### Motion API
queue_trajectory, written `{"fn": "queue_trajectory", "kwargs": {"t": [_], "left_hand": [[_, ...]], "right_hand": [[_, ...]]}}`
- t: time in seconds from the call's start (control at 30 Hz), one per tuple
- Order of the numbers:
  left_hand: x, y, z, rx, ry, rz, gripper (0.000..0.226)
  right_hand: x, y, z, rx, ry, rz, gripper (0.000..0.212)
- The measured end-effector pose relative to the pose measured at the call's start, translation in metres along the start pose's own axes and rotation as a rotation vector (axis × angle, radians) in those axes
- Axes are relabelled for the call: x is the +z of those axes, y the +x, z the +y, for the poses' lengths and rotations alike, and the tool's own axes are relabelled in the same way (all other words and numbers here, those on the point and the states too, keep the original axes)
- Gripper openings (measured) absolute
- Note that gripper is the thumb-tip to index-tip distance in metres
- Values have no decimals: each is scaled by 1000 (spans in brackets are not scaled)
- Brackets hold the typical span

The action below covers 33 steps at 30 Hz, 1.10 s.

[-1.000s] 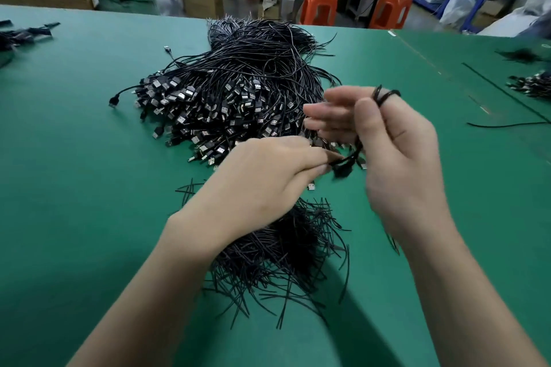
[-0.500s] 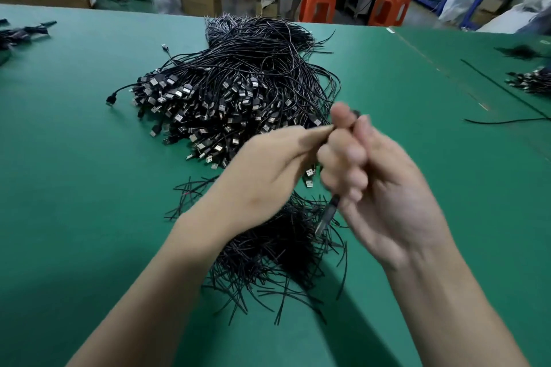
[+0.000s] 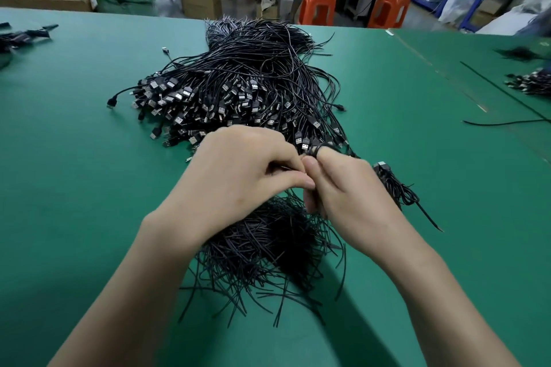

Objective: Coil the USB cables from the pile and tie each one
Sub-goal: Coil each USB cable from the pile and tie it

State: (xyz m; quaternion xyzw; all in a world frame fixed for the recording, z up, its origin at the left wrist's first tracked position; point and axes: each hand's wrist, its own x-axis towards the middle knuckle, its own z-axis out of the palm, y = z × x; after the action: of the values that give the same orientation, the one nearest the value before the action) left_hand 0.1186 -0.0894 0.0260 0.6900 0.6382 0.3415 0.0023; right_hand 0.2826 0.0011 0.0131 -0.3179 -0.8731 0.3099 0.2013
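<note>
- Cable work sits at the centre of the frame; my left hand [image 3: 238,176] and my right hand [image 3: 354,199] meet fingertip to fingertip just below the big heap of black USB cables with silver plugs [image 3: 238,92]; that heap fills the upper middle, plug ends turned toward me, long axis running away toward the top edge.
- One black cable loop [image 3: 323,148] is wound round the tip of my right forefinger, at the near edge of the heap; the rest of that cable is hidden behind my knuckles, so I cannot tell how much is coiled.
- My right fingers are curled in tight round that cable; my left thumb and forefinger are pinched closed on a thin black strand [image 3: 284,168] where the two hands touch; whether it is the cable's tail or a tie, I cannot tell.
- The tangle of thin black wire ties [image 3: 268,250] lies under my wrists, lower centre; my left hand looks the nearer to it, so I judge the next tie is the left's to draw while the right keeps the loop.
- A coiled black cable bundle [image 3: 393,188] with a stiff tail sticking out lies on the green table mat [image 3: 74,188] just right of my right hand; touching it or not, I cannot tell.
</note>
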Motion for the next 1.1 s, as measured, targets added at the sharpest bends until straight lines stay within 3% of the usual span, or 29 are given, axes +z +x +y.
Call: {"fn": "queue_trajectory", "kwargs": {"t": [0.17,0.33,0.4,0.47,0.53,0.63,0.7,0.8,1.0,1.1], "left_hand": [[-14,-1,-13,-104,-166,25,12],[-12,-3,-22,-106,-328,16,19],[-7,-3,-24,-145,-456,50,35],[1,0,-26,-230,-676,75,68],[9,1,-27,-280,-845,-10,86],[16,0,-27,-235,-817,-213,46],[17,-1,-28,-220,-806,-190,38],[17,2,-27,-218,-783,-103,9],[24,3,-30,-303,-761,8,27],[27,2,-29,-313,-783,0,16]], "right_hand": [[-2,-8,1,55,499,-313,42],[-5,-11,4,1,611,-543,30],[-6,-11,6,-25,644,-502,29],[-5,-11,7,-39,709,-421,29],[-4,-11,8,-37,806,-387,29],[-3,-11,7,-46,902,-422,30],[-2,-10,7,-20,943,-439,30],[2,-11,4,32,1018,-426,29],[8,-9,-2,151,1080,-256,21],[9,-8,-2,137,1058,-155,20]]}}
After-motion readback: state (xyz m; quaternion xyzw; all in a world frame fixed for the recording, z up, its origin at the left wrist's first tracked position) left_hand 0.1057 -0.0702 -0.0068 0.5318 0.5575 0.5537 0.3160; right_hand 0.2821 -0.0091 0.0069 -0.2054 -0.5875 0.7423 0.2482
